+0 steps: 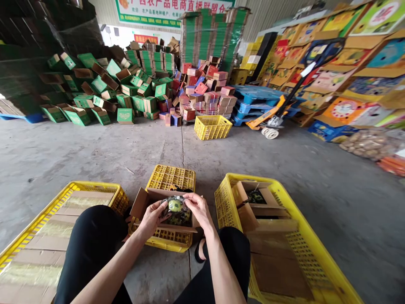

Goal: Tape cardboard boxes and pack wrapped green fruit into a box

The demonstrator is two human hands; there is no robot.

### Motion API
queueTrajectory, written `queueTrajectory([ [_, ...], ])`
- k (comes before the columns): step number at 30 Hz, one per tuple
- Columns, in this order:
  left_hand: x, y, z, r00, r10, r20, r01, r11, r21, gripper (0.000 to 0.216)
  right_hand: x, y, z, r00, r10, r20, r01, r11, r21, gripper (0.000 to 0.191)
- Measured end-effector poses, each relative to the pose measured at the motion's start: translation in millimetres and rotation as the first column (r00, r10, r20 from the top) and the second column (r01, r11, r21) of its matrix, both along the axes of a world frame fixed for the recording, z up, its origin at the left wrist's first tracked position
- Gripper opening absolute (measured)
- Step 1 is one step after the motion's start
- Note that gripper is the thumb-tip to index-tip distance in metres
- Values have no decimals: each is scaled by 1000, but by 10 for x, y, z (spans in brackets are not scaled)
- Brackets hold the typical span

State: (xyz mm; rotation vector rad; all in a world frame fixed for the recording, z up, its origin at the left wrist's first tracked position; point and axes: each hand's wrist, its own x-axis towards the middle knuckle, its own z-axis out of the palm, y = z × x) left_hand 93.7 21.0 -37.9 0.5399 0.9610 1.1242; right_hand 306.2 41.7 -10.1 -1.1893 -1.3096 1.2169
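Observation:
My left hand point(153, 215) pinches the left side of a clear plastic bag point(175, 205) with a round yellow-green item in it and dark marks on the film. On its right side, the fingers of my right hand point(198, 207) grip the same bag. It is held just over an open cardboard box point(139, 205), where more dark-and-green packets point(179, 218) lie, partly hidden by the bag. The box rests on a yellow plastic crate point(172, 176) between my knees.
To my left stands a yellow crate point(71, 185) of closed cartons; to my right, another yellow crate point(228, 185) holds cartons, one open. Farther off are a small yellow crate point(212, 128), heaped green boxes point(125, 115), blue pallets point(256, 96) and a pallet jack point(274, 114).

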Motion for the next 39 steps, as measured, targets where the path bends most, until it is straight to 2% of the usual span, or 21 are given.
queueTrajectory([
  [6, 4, -5, -10, 1000, 7, -7, -7, 1000, 22, 57, 15, 8, -21, 998, -38, -55, 37, 999, -28, 22],
  [13, -14, -11, 2, 999, -23, -23, 24, 998, 54, 60, 42, 31, -76, 996, -79, -51, 77, 996, -35, 39],
  [20, -25, 5, 0, 999, -9, -44, 13, 996, 84, 58, 32, 35, -36, 995, -82, -62, 80, 996, -36, 30],
  [28, -65, 15, -4, 992, 22, -125, -8, 994, 111, 52, 40, -15, 31, 998, 56, -42, -58, 996, -62, 39],
  [32, -65, 4, -48, 991, 19, -131, -4, 994, 110, 49, 44, -14, 29, 999, 51, 15, -50, 998, -44, 35],
  [35, -59, 2, -73, 993, 24, -116, -13, 995, 103, 48, 39, -7, 20, 999, 32, -12, -32, 999, -36, 37],
  [39, -71, 17, -73, 993, 28, -115, -15, 994, 109, 52, 41, 9, -39, 991, 135, -25, -136, 989, -65, 44],
])
